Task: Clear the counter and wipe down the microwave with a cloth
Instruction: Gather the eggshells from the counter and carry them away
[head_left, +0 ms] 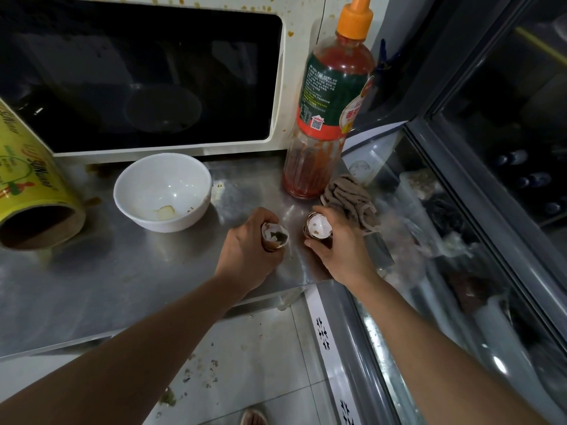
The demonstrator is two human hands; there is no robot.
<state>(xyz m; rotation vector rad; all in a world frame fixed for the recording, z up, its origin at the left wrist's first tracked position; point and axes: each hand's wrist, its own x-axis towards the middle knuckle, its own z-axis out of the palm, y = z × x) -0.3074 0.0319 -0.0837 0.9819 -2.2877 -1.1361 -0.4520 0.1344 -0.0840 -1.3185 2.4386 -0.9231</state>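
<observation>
My left hand [245,250] grips a small crumpled paper cup [274,237] with scraps inside, just above the steel counter [122,271]. Close to its right, my right hand [337,250] grips a second small paper cup [317,227] with white bits in it. A brownish-grey cloth [349,197] lies bunched right behind my right hand. The white microwave [291,72] stands at the back, its frame spattered with brown stains and its dark door closed.
A white bowl [162,191] with food remains sits before the microwave. A red sauce bottle with an orange cap [331,111] stands at its right. A yellow roll [27,185] lies at the left. A glass-topped freezer [460,240] adjoins the counter's right edge.
</observation>
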